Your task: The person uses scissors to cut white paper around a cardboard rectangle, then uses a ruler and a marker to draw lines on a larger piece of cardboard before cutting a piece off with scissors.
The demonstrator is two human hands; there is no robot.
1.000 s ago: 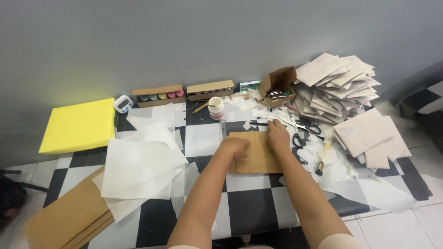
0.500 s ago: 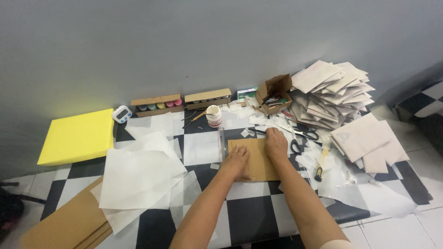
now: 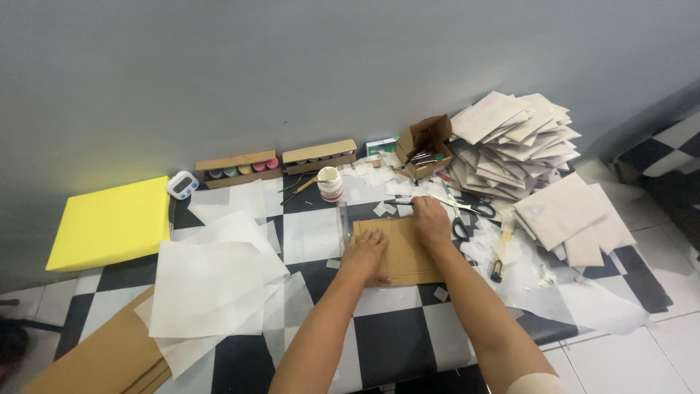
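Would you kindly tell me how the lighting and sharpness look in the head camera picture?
Head view: soft, even light, no harsh glare; the left hand and right hand on the brown cardboard sheet look reasonably sharp; the grey wall darkens toward the left edge; wide-angle bending at the borders.

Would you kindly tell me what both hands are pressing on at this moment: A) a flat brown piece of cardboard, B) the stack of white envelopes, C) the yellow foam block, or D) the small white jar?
A: the left hand and the right hand both lie flat on the brown cardboard on the checkered floor.
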